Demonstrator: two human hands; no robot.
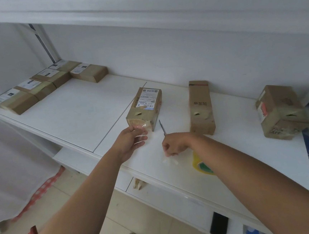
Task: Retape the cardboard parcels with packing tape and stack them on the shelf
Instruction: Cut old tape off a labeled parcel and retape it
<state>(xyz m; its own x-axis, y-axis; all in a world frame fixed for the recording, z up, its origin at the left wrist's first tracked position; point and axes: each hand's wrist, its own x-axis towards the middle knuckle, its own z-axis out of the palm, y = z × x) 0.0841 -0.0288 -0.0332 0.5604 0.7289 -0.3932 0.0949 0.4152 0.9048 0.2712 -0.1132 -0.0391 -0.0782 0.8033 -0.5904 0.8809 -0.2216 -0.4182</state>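
A strip of clear tape (141,132) is held in the left hand (131,142), fingers loosely curled, at the near end of a labelled parcel (145,109) on the white shelf (78,112). Crumpled tape (169,160) is pinched by the right hand (173,144), beside a pen (162,127). A tape roll (200,164) is partly hidden under the right forearm. Two parcels (200,107) are seen to the right, five taped ones (40,85) far left.

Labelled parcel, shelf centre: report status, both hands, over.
Left hand holds a clear tape strip at the labelled parcel. Right hand pinches crumpled tape scrap. Parcel top torn open. Blade lies beside the parcel.
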